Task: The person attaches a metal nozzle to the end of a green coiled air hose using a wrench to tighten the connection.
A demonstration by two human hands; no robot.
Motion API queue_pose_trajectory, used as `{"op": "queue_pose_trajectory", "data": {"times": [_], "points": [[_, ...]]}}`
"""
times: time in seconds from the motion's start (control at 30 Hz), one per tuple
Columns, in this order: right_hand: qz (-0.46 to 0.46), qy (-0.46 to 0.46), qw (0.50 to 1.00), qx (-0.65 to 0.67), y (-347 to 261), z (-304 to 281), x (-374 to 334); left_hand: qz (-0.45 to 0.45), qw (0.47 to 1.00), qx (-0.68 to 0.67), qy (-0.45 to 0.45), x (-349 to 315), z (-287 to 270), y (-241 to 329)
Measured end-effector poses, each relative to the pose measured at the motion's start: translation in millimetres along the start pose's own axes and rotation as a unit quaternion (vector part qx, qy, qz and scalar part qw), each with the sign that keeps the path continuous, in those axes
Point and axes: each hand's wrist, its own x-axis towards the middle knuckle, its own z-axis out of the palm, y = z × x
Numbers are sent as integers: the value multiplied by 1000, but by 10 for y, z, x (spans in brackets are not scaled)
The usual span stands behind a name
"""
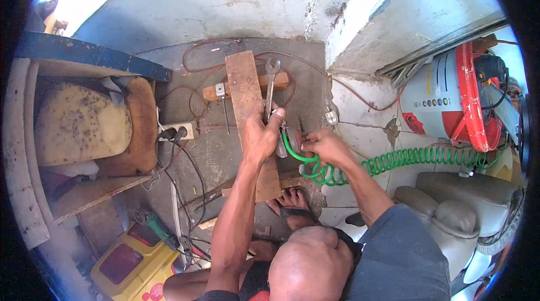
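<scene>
My left hand (262, 138) is closed around a steel wrench (270, 86), whose open jaw points away from me. Below that hand lies a long wooden plank (243, 84). Beside the left fingers is a shiny metal piece (282, 149), partly hidden. The end of a green coiled air hose (388, 162) curves up next to it. My right hand (331, 147) is closed just right of this metal piece, by the hose's first coils. Whatever its fingers hold is too small to make out.
A wooden block (275, 82) with a metal clamp lies under the plank. A power strip (179, 130) with black cables is to the left, near a padded seat (84, 124). A green angle grinder (160, 228) lies lower left. Right are a red-framed tank (433, 95) and dark cushions (444, 208).
</scene>
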Motion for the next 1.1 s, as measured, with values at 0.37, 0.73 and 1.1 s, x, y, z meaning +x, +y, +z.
{"op": "queue_pose_trajectory", "data": {"times": [0.37, 0.73, 1.1], "points": [[-144, 141, 977, 71, 391, 290, 512, -14, 1000, 21, -4, -2, 14, 29], [-300, 164, 940, -24, 321, 136, 190, -58, 997, 47, -24, 4, -1, 54], [-209, 53, 967, 136, 242, 11, -36, -48, 998, 35, 2, -27, 2, 62]]}}
